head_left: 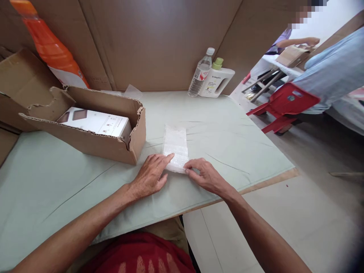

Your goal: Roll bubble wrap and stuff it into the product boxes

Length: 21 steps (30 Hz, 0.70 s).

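A strip of clear bubble wrap (pixel 175 142) lies on the table in front of me, its near end folded over. My left hand (pixel 152 171) rests at the near left corner of it, fingers apart and the index finger lying on the plastic. At the near right corner, my right hand (pixel 203 174) pinches the edge of the wrap between thumb and fingers. Left of the wrap stands an open cardboard box (pixel 113 146) with torn rims. Inside that box lies a white printed carton (pixel 99 120).
A clear water bottle (pixel 201 74) and a white jug with a green cap (pixel 213 84) stand at the back. An orange bottle (pixel 55 47) rises behind the box. Cardboard panels (pixel 159 45) wall the table. At right, people work near a red chair (pixel 292 100).
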Available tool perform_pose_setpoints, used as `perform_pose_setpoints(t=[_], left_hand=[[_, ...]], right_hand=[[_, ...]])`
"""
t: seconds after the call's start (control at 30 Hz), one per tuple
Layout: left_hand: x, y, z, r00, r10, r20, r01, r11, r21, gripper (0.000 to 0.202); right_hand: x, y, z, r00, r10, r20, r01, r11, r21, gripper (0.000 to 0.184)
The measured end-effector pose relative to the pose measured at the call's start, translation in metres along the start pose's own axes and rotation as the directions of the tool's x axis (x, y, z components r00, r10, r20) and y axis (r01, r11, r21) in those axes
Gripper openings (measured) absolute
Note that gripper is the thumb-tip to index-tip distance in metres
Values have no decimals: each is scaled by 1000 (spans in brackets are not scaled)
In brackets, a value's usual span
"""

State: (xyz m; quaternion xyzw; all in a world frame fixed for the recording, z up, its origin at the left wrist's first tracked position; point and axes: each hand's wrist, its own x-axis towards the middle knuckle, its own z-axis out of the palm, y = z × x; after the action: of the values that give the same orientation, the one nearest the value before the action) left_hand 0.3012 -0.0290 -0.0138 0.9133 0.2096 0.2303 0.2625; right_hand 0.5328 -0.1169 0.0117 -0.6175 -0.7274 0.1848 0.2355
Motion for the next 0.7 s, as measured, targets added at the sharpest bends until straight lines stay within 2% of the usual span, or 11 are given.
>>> perform_pose_setpoints(t=[0.07, 0.13, 0.17, 0.23, 0.3, 0.33, 0.4, 0.47, 0.53, 0.6, 0.7], left_hand=[[-4, 2, -1, 996, -86, -8, 85, 993, -75, 61], [-4, 3, 0, 978, -208, -12, 204, 967, -153, 55], [-3, 3, 0, 962, -273, -12, 266, 946, -186, 53], [1, 2, 1, 925, -380, -10, 366, 899, -238, 50], [6, 2, 1, 896, -445, -16, 425, 866, -264, 49], [8, 1, 1, 886, -463, -18, 442, 857, -264, 49], [13, 1, 1, 875, -484, -15, 466, 851, -241, 49], [17, 1, 2, 866, -500, -9, 489, 851, -194, 49], [20, 1, 4, 858, -514, -10, 508, 851, -132, 50], [21, 1, 6, 861, -506, -51, 501, 862, -76, 50], [15, 1, 7, 918, -353, -178, 360, 933, 5, 48]], right_hand=[[-5, -6, -5, 992, 82, 99, -95, 986, 140, 16], [-10, -10, -8, 986, 137, 95, -155, 963, 222, 17], [-13, -11, -9, 987, 160, 26, -162, 960, 228, 18], [-20, -17, -8, 963, 147, -226, -116, 983, 145, 15], [-28, -24, -4, 891, -5, -454, -11, 999, -33, 11], [-32, -28, -2, 861, -112, -496, 54, 990, -129, 13], [-37, -35, 6, 851, -294, -436, 179, 942, -285, 22], [-36, -37, 16, 880, -368, -300, 235, 887, -398, 29], [-29, -31, 25, 916, -347, -199, 216, 848, -485, 34], [-19, -21, 32, 942, -294, -162, 169, 832, -528, 37], [-6, -7, 35, 955, -258, -150, 146, 842, -519, 36]])
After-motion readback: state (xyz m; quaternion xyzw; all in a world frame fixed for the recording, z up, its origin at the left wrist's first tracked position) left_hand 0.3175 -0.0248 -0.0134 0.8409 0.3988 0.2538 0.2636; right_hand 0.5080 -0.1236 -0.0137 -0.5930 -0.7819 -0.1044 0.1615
